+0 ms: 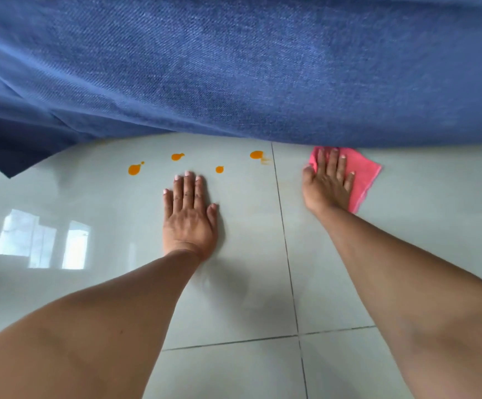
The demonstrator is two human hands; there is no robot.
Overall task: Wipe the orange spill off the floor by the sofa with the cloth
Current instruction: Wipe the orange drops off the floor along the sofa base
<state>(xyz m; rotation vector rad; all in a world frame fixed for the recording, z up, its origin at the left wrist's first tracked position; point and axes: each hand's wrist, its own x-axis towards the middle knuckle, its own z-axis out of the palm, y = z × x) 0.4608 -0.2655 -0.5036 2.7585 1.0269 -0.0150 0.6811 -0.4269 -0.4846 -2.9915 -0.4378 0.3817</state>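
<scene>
Several orange drops (pixel 134 169) lie on the pale tiled floor just in front of the blue sofa (pixel 234 67); the rightmost drop (pixel 256 154) has a faint smear beside it. My left hand (pixel 189 214) lies flat on the tile, fingers together, just below the drops and holding nothing. My right hand (pixel 327 180) presses flat on a pink cloth (pixel 362 175) at the sofa's lower edge, to the right of the spill. The cloth's far corner touches the sofa fabric.
The sofa's blue fabric fills the top half of the view and hangs to the floor at the left (pixel 12 162). Dark grout lines (pixel 284 231) cross the glossy floor. A window reflection (pixel 44 240) shines on the left tile.
</scene>
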